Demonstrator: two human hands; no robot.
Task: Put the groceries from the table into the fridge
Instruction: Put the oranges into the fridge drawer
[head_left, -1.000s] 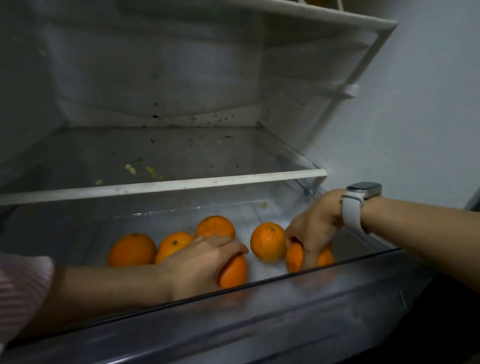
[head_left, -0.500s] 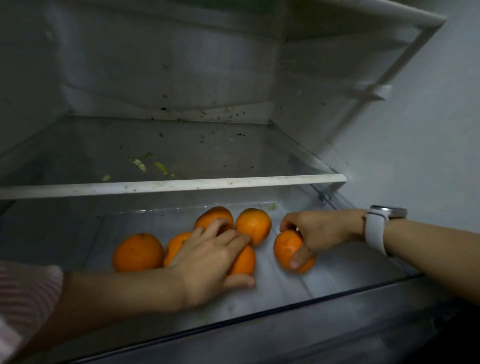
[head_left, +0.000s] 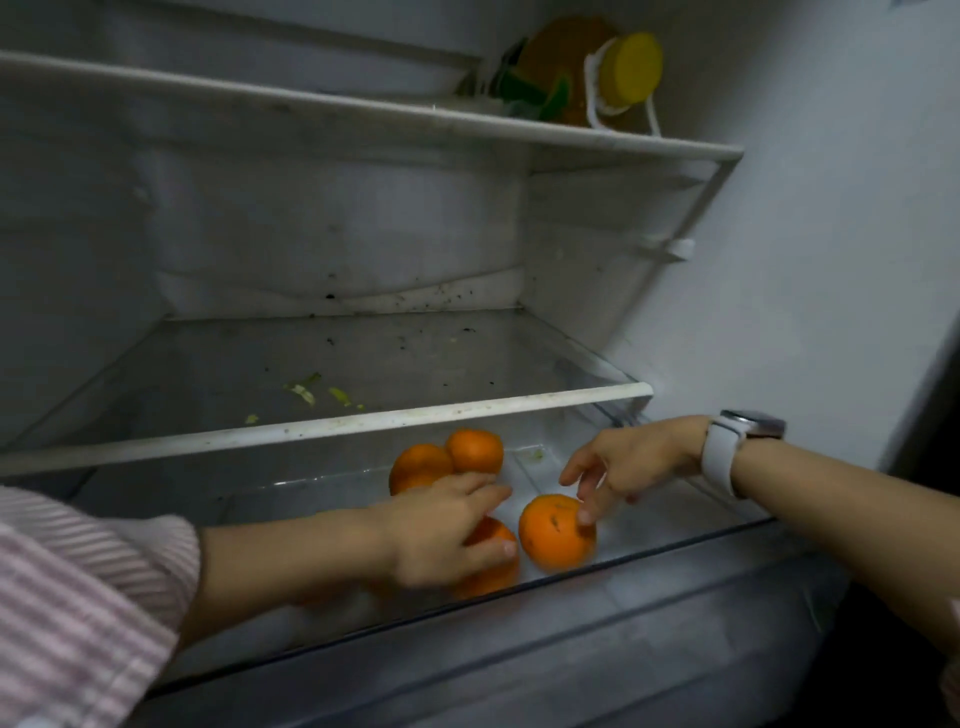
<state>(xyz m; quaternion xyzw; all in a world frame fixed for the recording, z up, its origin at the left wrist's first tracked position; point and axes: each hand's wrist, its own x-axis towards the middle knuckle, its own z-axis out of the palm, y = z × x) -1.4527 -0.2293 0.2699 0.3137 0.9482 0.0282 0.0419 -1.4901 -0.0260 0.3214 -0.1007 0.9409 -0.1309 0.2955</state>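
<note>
Now my right hand (head_left: 631, 465) has let go, fingers (head_left: 589, 512) spread, merely brushing the round orange fruit (head_left: 556, 532) resting in the clear plastic fridge drawer (head_left: 675, 543); my left hand (head_left: 441, 530) still cups another orange (head_left: 491, 561), so this batch is nearly placed.

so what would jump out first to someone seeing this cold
The bright oranges in the fridge's bottom drawer, with both hands among them: the left hand grips one, the right hand touches another. Next, the yellow-capped bottle lying on the top shelf.
</note>
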